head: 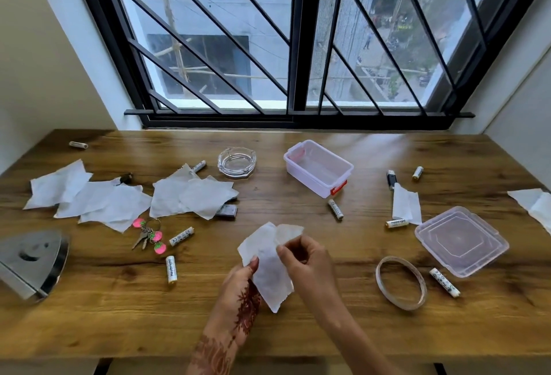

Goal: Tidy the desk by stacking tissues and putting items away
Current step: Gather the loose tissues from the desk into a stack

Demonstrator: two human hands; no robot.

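Both hands hold one white tissue [269, 267] above the front middle of the wooden desk [298, 330]. My left hand [240, 288] pinches its left edge, and my right hand [304, 258] pinches its upper right part. More loose tissues [89, 198] lie spread at the left, another overlapping group of tissues [190, 194] lies left of centre, one folded tissue [405, 206] lies at the right and one tissue [533, 204] at the far right edge. An open clear plastic box [319, 167] stands at the back centre. Its lid [460, 240] lies at the right.
Several batteries lie scattered, such as a battery [171, 270] and a battery [335, 209]. A glass ashtray [237, 161] stands behind centre. Keys with pink charms [149, 236], a tape ring [401, 282], a USB stick [391, 179] and a metal iron [32, 261] also lie on the desk.
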